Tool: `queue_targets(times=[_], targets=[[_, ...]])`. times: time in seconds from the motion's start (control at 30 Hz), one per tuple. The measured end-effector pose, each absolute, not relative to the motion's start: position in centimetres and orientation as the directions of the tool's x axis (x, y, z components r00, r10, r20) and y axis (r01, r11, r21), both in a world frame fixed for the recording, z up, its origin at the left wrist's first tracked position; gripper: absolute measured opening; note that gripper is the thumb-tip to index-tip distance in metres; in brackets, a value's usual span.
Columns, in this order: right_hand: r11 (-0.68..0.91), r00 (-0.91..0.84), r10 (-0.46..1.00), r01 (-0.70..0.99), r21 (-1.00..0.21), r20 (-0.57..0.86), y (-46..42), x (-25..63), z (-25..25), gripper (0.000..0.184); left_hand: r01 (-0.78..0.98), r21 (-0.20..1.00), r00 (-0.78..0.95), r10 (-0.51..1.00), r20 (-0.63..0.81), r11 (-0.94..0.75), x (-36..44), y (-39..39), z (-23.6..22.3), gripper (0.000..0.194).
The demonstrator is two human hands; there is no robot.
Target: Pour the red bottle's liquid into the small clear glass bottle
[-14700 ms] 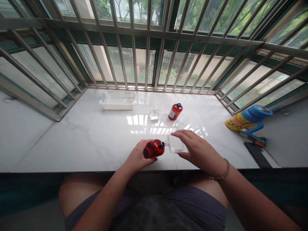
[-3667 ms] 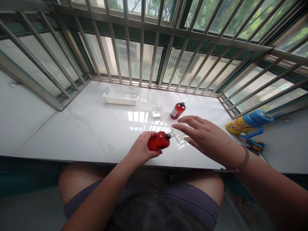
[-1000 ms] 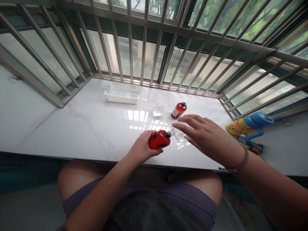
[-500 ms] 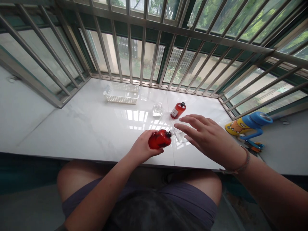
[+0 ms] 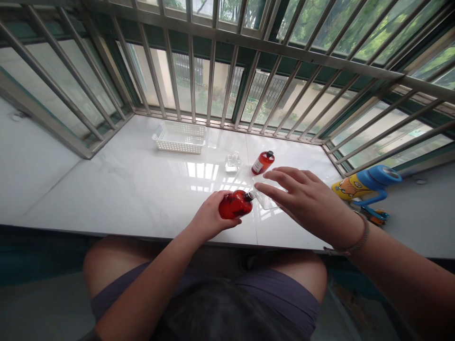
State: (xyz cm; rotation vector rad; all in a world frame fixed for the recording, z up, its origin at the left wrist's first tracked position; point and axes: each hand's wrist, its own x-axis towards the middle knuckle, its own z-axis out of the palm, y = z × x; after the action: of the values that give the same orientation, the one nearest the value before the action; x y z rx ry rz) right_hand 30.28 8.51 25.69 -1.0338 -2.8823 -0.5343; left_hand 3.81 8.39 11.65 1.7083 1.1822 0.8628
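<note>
My left hand (image 5: 209, 215) is wrapped round a red bottle (image 5: 235, 205), which lies tilted on its side above the counter, its dark neck pointing right. My right hand (image 5: 296, 199) hovers just right of that neck, its fingers stretched out and apart, with nothing visible in them. Partly hidden under the right hand is a clear, shallow tray (image 5: 263, 201). Behind it stands a second red bottle (image 5: 263, 163) with a black cap and a white label. A small clear container (image 5: 232, 163) sits to the left of this bottle.
At the back left of the white counter (image 5: 117, 189) is a white perforated basket (image 5: 179, 144). A yellow and blue drink flask (image 5: 366, 182) lies at the right, with a small orange and blue object (image 5: 377, 216) below it. Metal bars (image 5: 213, 76) line the windows behind.
The fingers of my right hand have shifted slightly left, and its thumb has gone out of sight. The left hand and its bottle have barely moved.
</note>
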Motion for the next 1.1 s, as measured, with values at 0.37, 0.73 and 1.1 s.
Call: queue_targets(times=[0.37,0.73,1.1], targets=[[0.725,-0.782,0.604,0.619,0.303,0.152,8.58,30.41,25.71,0.06,0.337,0.927,0.307,0.95,0.059,-0.167,3.9,8.35,11.65,0.071],[0.738,-0.81,0.573,0.576,0.351,0.124,8.88,30.11,26.27,0.055,0.342,0.92,0.301,0.95,0.083,-0.189,3.95,8.32,11.58,0.07],[0.754,-0.83,0.548,0.544,0.367,0.105,9.08,29.77,26.54,0.053,0.344,0.914,0.317,0.943,0.101,-0.214,3.62,8.37,11.7,0.069]])
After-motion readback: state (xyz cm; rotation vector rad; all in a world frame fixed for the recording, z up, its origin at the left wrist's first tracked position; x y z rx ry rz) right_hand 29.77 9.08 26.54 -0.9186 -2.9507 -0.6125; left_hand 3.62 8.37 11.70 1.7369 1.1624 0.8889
